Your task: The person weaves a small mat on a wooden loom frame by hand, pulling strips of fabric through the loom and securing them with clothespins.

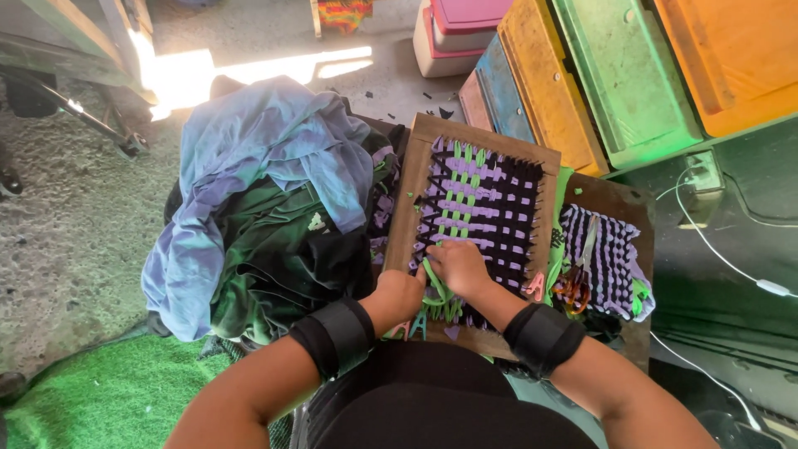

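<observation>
Most of the wooden loom frame [405,208], propped on the lap, already carries woven purple and green loops; only the bottom rows look unfinished. Right hand [460,266] pinches a green loop [433,278] there, left hand [401,293] closed beside it. One finished woven mat [615,249] lies right of the frame.

A heap of blue and green clothes [266,199] lies left; scissors [575,283] rest on a finished mat [611,249]; coloured crates [615,66] stand behind.
</observation>
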